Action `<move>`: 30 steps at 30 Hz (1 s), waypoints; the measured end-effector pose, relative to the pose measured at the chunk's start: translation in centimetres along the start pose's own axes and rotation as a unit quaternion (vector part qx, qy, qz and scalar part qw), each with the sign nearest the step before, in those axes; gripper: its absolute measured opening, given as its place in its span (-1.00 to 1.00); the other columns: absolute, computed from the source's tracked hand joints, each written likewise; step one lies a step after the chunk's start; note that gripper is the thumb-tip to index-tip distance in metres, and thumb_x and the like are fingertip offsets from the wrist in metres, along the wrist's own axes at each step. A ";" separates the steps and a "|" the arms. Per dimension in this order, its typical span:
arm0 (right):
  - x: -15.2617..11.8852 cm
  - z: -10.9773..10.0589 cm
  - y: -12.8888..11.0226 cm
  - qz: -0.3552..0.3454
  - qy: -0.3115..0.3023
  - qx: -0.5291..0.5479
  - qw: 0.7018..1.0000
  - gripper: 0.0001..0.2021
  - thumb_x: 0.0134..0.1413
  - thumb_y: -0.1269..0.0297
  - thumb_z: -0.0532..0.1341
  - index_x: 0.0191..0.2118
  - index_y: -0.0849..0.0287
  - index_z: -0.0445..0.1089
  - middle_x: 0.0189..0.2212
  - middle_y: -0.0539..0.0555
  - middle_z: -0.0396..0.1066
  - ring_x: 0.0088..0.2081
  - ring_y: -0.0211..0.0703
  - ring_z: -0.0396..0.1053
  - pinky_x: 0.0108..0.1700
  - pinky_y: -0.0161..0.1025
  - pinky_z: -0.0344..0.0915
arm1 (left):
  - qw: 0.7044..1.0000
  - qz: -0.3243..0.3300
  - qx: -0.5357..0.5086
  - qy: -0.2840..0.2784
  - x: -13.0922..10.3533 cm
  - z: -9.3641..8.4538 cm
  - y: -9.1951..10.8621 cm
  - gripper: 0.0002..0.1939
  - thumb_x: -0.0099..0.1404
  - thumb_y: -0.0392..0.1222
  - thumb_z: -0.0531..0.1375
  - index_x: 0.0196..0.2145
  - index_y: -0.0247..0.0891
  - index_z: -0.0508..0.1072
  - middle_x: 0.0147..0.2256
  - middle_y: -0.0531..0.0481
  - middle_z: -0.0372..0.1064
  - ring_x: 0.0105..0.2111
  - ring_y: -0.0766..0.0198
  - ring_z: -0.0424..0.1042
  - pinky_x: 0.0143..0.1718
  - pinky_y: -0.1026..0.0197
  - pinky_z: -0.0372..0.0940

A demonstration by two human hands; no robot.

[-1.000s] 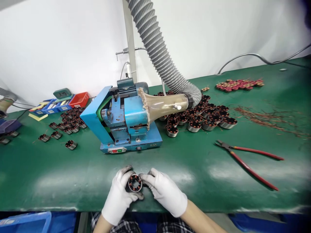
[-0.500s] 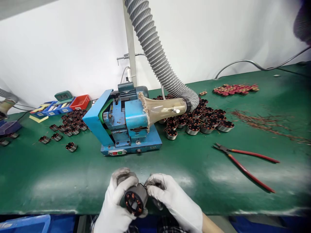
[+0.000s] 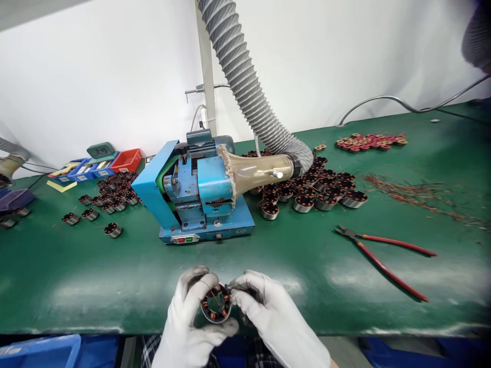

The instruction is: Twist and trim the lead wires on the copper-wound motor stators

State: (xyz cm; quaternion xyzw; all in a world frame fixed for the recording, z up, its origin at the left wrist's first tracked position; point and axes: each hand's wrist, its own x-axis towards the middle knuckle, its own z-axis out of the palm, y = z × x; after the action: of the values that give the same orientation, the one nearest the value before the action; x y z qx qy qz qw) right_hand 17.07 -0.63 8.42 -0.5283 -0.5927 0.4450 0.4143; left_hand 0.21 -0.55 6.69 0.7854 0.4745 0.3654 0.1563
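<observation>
Near the front edge of the bench, my gloved left hand (image 3: 194, 312) grips a motor stator (image 3: 216, 319), a metal ring with copper windings inside. The ring's open face is turned up toward me, and a thin copper wire crosses its opening. My gloved right hand (image 3: 264, 306) is closed at the stator's upper right rim, thumb and fingers pinched together. Something dark shows under its fingers, too hidden to name. Both hands wear white gloves with greyed fingertips.
Behind my hands stands a blue belt grinder-like machine (image 3: 215, 179) with a grey duct hose (image 3: 245, 66). Several stators (image 3: 326, 199) crowd its right side, more (image 3: 115, 194) its left. Red-handled cutters (image 3: 383, 260), wire scraps (image 3: 414, 194) and red rings (image 3: 370, 143) lie to the right.
My left hand has tilted the stator so its open face points upward instead of toward the lower left. My right hand stays pinched at its rim.
</observation>
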 end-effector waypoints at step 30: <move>0.5 0.7 0.7 0.053 -0.032 0.086 0.994 -0.83 0.00 0.23 0.07 -0.52 0.16 0.26 -0.54 0.01 0.26 -0.43 -0.15 0.24 -0.35 -0.26 0.16 | 0.977 -0.091 -0.189 0.048 -0.3 0.5 0.0 -0.54 0.02 -0.35 0.24 -0.12 0.02 0.34 -0.02 -0.03 0.23 -0.04 0.13 0.33 -0.09 0.10 0.34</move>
State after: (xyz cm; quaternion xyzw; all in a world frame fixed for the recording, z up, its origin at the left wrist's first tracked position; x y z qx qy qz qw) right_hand 16.56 -0.20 7.54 -0.5067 -0.5364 0.5324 0.4148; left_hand 0.52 -0.77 6.20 0.6769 0.4733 0.4701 0.3111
